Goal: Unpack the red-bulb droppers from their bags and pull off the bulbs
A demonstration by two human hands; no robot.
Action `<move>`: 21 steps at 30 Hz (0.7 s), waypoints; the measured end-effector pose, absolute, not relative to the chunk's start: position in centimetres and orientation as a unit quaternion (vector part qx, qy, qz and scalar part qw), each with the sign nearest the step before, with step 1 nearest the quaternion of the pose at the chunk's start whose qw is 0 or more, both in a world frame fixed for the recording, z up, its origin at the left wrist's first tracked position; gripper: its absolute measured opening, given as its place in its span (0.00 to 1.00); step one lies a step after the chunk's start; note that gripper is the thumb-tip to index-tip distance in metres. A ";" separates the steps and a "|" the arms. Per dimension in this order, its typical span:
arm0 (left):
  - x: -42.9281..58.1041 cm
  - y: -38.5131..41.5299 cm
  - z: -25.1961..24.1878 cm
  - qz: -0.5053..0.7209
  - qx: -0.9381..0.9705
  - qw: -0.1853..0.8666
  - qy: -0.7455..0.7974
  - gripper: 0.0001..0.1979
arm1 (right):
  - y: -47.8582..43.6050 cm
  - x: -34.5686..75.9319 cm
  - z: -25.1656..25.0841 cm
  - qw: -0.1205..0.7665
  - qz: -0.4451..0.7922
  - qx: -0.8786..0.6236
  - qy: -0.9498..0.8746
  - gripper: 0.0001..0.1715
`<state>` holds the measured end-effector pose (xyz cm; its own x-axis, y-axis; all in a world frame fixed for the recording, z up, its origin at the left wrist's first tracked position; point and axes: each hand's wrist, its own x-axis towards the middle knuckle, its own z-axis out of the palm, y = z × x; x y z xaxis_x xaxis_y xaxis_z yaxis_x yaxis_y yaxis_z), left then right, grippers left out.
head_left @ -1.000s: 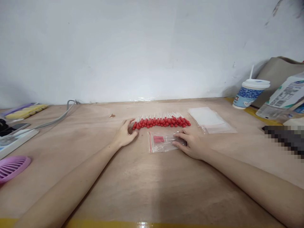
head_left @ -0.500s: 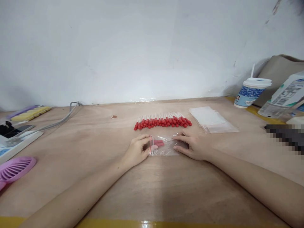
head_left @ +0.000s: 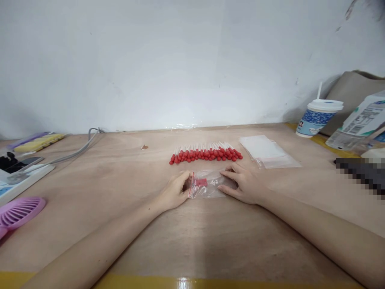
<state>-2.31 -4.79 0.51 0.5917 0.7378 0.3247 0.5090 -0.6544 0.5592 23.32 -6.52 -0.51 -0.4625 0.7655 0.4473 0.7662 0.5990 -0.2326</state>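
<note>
Clear zip bag (head_left: 214,188) is thin, glossy, crinkled plastic film, red ends (head_left: 201,182) inside look smooth; red-tipped sticks (head_left: 207,153) have smooth, mostly matt heads, and stacked bags (head_left: 261,147) are milky, smooth plastic film. Desk (head_left: 129,164) looks like wood, smooth with a soft sheen, yellow strip (head_left: 156,282) shinier; wall (head_left: 192,64) matt, painted-looking. Cup (head_left: 315,118) looks like printed paper with smooth plastic lid (head_left: 325,105), bottle (head_left: 345,138) clear glossy plastic, fan (head_left: 24,209) smooth pink plastic.
</note>
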 end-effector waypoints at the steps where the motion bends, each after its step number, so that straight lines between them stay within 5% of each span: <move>1: -2.3 -4.8 0.4 0.284 0.861 0.231 0.352 0.05 | -6.5 23.3 -0.5 0.263 0.002 -0.444 -0.856 0.24; 10: -3.7 -3.6 0.5 0.390 0.753 0.405 0.342 0.12 | -6.5 23.5 -0.8 0.274 0.002 -0.440 -0.855 0.24; 21: -11.1 -1.3 9.8 0.497 0.774 0.115 0.375 0.13 | -6.5 23.3 -0.4 0.275 0.007 -0.432 -0.859 0.22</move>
<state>-11.06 -1.33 9.84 0.2248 0.6946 0.6834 0.4670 -0.6923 0.5501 23.35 -6.54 -0.42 -0.4744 0.7467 0.4662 0.7385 0.6258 -0.2508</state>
